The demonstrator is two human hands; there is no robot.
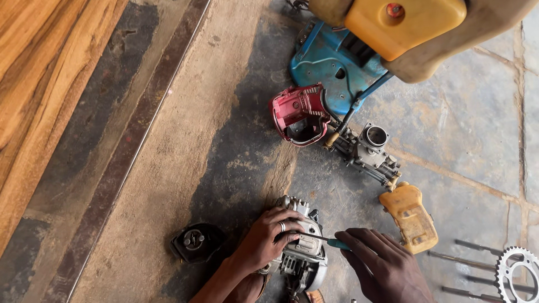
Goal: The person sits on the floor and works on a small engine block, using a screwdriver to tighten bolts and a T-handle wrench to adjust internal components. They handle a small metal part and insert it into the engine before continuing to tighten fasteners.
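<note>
On the stained floor (185,140), a grimy silver engine (303,249), hand-steadied.

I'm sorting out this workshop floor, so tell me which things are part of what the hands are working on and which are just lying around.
In hand:
- small grey metal engine block, steadied by the left hand
- teal-handled screwdriver, held in the right hand

Lying about:
- red plastic housing
- blue metal cover
- grey metal carburettor
- yellow plastic tank
- black round cap
- steel toothed sprocket
</note>
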